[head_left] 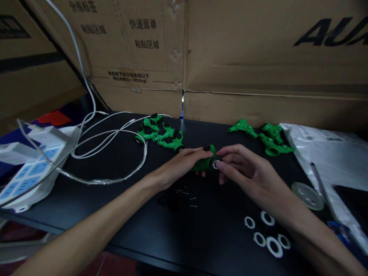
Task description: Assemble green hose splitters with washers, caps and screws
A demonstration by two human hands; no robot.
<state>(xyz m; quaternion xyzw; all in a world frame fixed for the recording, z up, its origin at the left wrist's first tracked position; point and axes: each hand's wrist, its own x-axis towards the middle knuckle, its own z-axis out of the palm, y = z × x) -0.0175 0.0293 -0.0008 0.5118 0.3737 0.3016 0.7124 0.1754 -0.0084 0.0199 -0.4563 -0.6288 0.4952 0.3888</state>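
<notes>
Just the head camera here, looking down at a black table (138,230). Both hands meet around the middle of it on one green fitting (204,163). The left hand (184,163) is closed over the fitting's body from the left, fingers wrapped on top, so most of the green is hidden. The right hand (244,172) comes in from the right with its fingertips pinched at the fitting's round open end, where a pale ring (215,165) sits. The fitting's long axis runs roughly left to right, open end facing the right hand. More green fittings (161,134) sit toward the back edge, another bunch (267,140) back right, white washers (267,234) near the front right corner, tiny screws (186,197) just below the hands.
</notes>
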